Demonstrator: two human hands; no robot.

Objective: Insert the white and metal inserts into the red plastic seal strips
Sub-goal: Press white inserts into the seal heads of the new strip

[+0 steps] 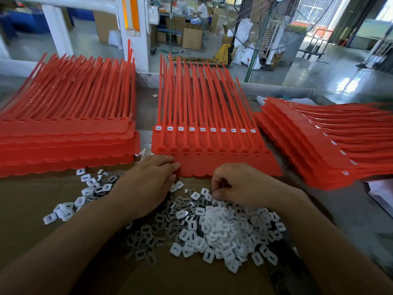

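- Surface (32,209): brown cardboard sheet covering it; all the work items lie on this.
- Middle sheet of red seal strips (223,165): lies flat directly ahead, tails pointing away, wide scalloped edge toward the person. Ten joined strips.
- Row of seated inserts (202,129): one white insert shows in each of the ten strip heads, running left to right across the sheet.
- Left hand (148,184): fingers nearly straight and lying on the near-left corner of the middle sheet, thumb at the sheet's edge below them. The corner sits pinched between fingers and thumb.
- Right hand (240,184): fingers curled, knuckles up, tips down among the inserts at the far edge of the pile, just in front of the middle sheet's scalloped edge. Cannot tell whether an insert is held between the tips.
- Pile of loose inserts (223,231): white plastic pieces mixed with darker metal ones, heaped between and under the two forearms.
- Scattered inserts (85,188): a thinner spread left of the left hand, near the left stack.
- Left stack of red strips (63,143): several sheets deep, heads without white visible.
- Right stack of red strips (314,154): fanned, angled to the right, white inserts showing along its strip heads.
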